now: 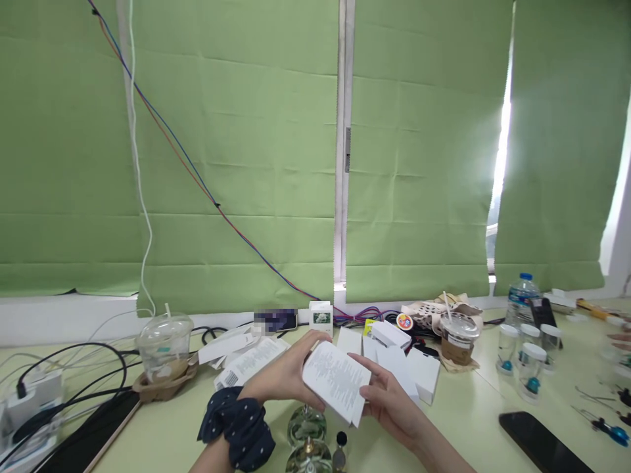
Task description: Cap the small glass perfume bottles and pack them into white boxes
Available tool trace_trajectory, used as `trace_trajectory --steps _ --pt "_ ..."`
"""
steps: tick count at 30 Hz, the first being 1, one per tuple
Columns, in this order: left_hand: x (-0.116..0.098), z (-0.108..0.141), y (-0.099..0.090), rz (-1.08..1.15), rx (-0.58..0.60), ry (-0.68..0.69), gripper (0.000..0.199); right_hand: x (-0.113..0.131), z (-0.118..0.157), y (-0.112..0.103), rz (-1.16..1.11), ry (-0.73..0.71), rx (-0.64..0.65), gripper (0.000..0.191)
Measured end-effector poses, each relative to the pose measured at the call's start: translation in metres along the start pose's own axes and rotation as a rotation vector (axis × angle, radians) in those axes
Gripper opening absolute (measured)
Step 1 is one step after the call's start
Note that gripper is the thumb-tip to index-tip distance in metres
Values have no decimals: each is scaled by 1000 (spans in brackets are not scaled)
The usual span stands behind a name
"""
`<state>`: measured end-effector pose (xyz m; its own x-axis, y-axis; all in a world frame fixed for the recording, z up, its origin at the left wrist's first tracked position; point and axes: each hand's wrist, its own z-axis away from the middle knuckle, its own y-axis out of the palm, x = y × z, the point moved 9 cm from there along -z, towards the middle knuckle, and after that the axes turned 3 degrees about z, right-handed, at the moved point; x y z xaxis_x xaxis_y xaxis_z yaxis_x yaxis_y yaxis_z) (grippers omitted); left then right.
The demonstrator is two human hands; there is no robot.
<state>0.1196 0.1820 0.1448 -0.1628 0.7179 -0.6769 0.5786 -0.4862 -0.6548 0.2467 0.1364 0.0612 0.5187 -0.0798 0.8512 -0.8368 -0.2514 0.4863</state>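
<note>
A white box [338, 380] with grey printed text is tilted between both hands, above the table. My left hand [290, 371] wraps round its left side, with a dark dotted scrunchie [237, 430] on that wrist. The fingers of my right hand [387, 399] grip the box's right edge, near what looks like a raised flap. Below the box are two round green-tinted glass bottles [308, 426] and a small vial with a black cap [340, 450], partly cut off by the lower frame edge.
Behind the hands lie white boxes [424, 372] and papers [246, 361]. Plastic cups [165, 345] stand left and right. Lidded jars [532, 370], a water bottle [523, 299] and a phone [539, 441] are at right. Cables [93, 387] cover the left; another person's fingers show at far right.
</note>
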Motion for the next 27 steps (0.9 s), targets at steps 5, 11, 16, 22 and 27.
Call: trace_trajectory --steps 5,11,16,22,27 --pt "19 1 -3 218 -78 -83 81 4 -1 -24 -89 -102 -256 62" --pt "18 -3 -4 32 -219 -86 89 -13 2 -47 89 -117 -498 40" --pt "-17 -4 7 -45 -147 31 90 -47 -1 -24 -198 112 -336 49" --pt "-8 -4 19 306 -89 -97 82 -44 -3 -30 -297 1 -376 47" --pt "13 -7 11 330 -298 -249 33 -33 -2 -49 -282 -97 -492 54"
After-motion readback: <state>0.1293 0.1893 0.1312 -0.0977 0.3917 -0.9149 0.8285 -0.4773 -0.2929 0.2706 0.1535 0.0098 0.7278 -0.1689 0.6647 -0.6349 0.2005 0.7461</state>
